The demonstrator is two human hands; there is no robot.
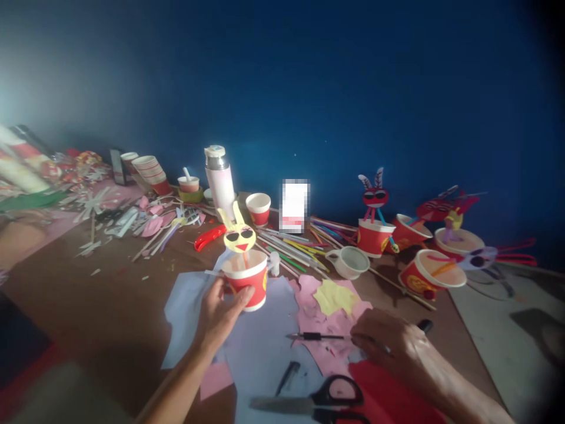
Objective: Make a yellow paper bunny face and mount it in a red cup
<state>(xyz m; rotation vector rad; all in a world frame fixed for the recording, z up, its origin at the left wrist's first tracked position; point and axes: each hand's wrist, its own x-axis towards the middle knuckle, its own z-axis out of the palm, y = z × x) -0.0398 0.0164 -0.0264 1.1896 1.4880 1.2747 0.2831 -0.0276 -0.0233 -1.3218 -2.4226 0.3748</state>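
Observation:
My left hand is wrapped round a red paper cup with a white rim, lifted above light blue paper. A yellow paper rabbit face with dark eyes and a red beak-like mouth rises from this cup. On the right, my right hand is closed over a pen with a black grip, its tip pointing left above torn pink paper. A dark end sticks out behind that hand; what it belongs to is unclear. Scissors with black handles lie nearest me.
Several finished cup figures stand at the right. Coloured sticks, a white cup, a red cutter and a thermos lie or stand further back. Paper scraps and stacked cups spread leftward.

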